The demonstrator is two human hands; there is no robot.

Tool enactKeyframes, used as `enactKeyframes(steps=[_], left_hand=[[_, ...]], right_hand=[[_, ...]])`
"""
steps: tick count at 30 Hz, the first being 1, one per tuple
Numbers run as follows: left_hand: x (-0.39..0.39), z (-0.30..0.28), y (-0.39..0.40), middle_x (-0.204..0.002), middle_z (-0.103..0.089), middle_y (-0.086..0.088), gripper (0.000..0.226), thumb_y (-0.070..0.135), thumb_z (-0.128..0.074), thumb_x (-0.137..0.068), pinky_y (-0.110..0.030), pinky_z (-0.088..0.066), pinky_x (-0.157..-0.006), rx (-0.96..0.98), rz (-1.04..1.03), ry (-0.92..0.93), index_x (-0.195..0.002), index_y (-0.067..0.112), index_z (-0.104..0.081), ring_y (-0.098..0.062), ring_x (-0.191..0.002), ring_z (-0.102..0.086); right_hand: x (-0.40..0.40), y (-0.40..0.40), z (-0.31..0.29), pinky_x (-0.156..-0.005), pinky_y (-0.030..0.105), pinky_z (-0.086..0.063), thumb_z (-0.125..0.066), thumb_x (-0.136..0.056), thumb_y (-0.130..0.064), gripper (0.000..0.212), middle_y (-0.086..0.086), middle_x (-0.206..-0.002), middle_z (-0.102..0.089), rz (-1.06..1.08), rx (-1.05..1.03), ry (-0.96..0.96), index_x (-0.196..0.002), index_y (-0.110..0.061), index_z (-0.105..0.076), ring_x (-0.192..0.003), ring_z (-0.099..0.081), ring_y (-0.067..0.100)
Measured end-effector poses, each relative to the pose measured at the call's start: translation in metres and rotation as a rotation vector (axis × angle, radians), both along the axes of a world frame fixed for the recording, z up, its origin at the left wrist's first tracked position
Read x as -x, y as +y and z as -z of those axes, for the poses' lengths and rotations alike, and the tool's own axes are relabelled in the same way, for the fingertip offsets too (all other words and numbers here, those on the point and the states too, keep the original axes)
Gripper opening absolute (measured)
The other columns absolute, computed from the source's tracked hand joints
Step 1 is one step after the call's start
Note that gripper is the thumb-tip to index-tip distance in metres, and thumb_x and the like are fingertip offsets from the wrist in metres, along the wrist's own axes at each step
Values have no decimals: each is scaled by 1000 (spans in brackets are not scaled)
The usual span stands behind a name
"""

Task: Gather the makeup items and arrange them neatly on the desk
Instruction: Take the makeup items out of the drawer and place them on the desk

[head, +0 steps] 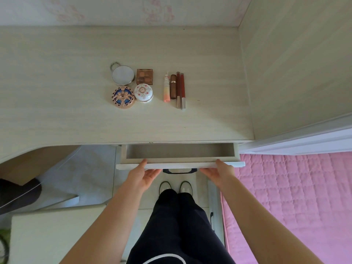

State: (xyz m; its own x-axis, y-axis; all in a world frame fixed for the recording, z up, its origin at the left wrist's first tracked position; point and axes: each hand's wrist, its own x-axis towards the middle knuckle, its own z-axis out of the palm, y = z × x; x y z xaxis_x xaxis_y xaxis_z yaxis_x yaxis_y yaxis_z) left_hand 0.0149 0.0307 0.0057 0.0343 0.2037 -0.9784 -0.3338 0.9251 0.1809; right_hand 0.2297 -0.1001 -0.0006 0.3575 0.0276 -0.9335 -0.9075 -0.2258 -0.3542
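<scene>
Makeup items lie grouped on the pale desk [76,73]: a round white compact with a ring [122,75], a brown square palette [144,76], a patterned blue-and-pink compact [122,97], a white floral compact [143,92]. To their right lie a pink-orange tube [166,88], a brown lipstick [173,86] and two red lip pencils [180,90], side by side. Below the desk edge a drawer [180,165] stands partly out, its inside bare. My left hand [144,173] and my right hand [219,172] press flat on the drawer front, thumbs on its top edge.
A cabinet wall [295,63] closes off the desk's right side. A pink quilted bed [285,197] lies to the lower right. A dark handle [180,170] hangs under the drawer front. My legs and shoes [175,187] stand below it. A low white surface [53,235] is at lower left.
</scene>
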Motion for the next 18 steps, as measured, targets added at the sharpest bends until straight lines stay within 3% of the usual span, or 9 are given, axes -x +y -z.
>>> enactKeyframes(steps=[4,8,13,16,18], left_hand=[[-3,1,1,-106,-63,-28,15,8,-54,-96,-51,-55,-75,-22,6,0,-104,-4,-53,-42,-94,-64],[-9,0,7,-107,-62,-28,14,9,-53,-97,-52,-53,-86,-38,16,5,-102,-4,-54,-42,-99,-63],[-18,-3,16,-106,-61,-28,25,15,-53,-98,-53,-51,-91,-71,-34,8,-113,-5,-50,-43,-99,-63],[-27,-4,19,-106,-59,-31,29,20,-47,-101,-51,-52,-90,-94,-59,34,-116,-4,-47,-43,-92,-63],[-32,-4,23,-111,-58,-31,29,21,-42,-102,-52,-52,-89,-102,-88,41,-116,-4,-47,-43,-99,-62]], right_hand=[[-9,9,-1,-63,66,-52,-46,-90,8,18,20,-92,-56,65,26,24,-105,-2,-43,-69,-59,43],[-16,17,-6,-65,64,-53,-47,-92,7,17,19,-85,-58,34,32,29,-107,-1,-44,-62,-60,42],[-22,31,-8,-71,59,-54,-51,-94,2,23,26,-97,-60,-10,32,17,-116,1,-47,-68,-62,44],[-28,38,-7,-59,56,-51,-48,-93,6,28,29,-110,-60,14,-14,13,-120,3,-48,-81,-62,45],[-33,42,-4,-54,55,-51,-44,-91,11,30,27,-114,-60,34,-16,10,-120,4,-48,-81,-62,41]])
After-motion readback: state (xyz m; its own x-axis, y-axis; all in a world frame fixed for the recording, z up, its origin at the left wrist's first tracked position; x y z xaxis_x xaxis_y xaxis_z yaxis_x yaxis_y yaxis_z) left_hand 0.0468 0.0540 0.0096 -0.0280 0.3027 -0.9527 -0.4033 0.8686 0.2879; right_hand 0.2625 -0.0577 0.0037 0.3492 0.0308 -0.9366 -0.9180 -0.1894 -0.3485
